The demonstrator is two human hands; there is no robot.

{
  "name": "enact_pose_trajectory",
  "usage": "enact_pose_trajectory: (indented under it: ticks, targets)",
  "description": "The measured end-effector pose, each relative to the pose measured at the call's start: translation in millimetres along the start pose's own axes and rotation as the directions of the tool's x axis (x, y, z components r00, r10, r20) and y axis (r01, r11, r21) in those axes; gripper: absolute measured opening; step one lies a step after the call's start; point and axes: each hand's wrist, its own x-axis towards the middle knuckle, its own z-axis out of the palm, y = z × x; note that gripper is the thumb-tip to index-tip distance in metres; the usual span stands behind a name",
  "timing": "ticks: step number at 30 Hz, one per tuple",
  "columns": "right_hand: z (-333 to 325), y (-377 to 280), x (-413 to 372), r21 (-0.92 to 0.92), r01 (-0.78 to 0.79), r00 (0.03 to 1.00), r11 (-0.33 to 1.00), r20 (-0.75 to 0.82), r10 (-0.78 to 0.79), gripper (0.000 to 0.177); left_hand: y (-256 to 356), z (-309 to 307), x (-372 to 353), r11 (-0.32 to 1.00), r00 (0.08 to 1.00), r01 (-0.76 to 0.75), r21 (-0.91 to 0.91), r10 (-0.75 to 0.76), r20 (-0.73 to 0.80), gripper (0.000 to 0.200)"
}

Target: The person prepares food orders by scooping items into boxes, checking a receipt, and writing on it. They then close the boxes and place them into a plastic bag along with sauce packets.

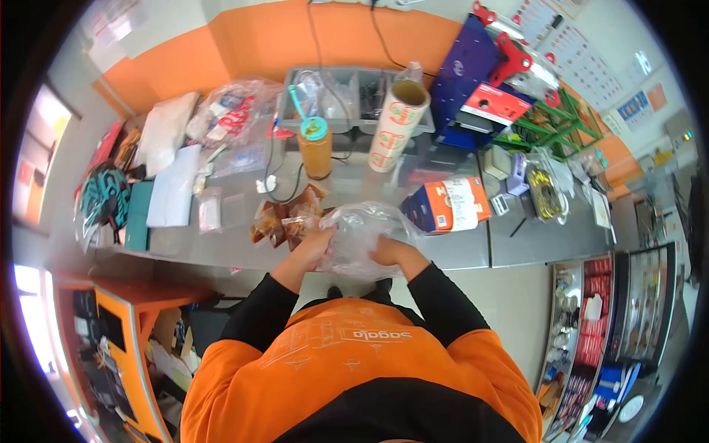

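Observation:
At the front edge of the steel table I hold a clear plastic bag (363, 221) between both hands. My left hand (316, 247) is closed on the bag's left side. Over at the right side, my right hand (388, 252) is closed on the plastic too, with its fingertips partly hidden by the film. Just left of the bag lie small tied plastic bags of brown sauce (275, 223), close to my left hand. Behind them stands a jar of brown liquid (316, 155) with a turquoise lid and straw.
A roll of printed film (399, 125) stands upright behind the bag. To the right sits an orange and blue box (445, 205). A grey divided bin (358, 100) is at the back. Papers (173, 188) and plastic packaging (233, 111) cover the left end.

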Motion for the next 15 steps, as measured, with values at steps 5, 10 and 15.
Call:
enact_pose_trajectory:
  ticks: [5,10,15]
  targets:
    - [-17,-59,-32,-0.336,-0.151,0.987,0.930,-0.107,0.122,0.053,11,8,-9,0.997,0.998,0.051,-0.061,-0.048,0.051,0.042]
    - [-104,-58,-121,-0.293,0.371,0.883,0.881,-0.182,-0.432,0.054,10,-5,-11,0.998,0.992,0.049,-0.049,-0.043,0.117,0.040]
    - [-226,40,-155,-0.508,-0.146,0.903,0.849,-0.419,-0.095,0.115,7,-15,-13,0.994,0.983,0.105,0.001,-0.104,0.155,0.045]
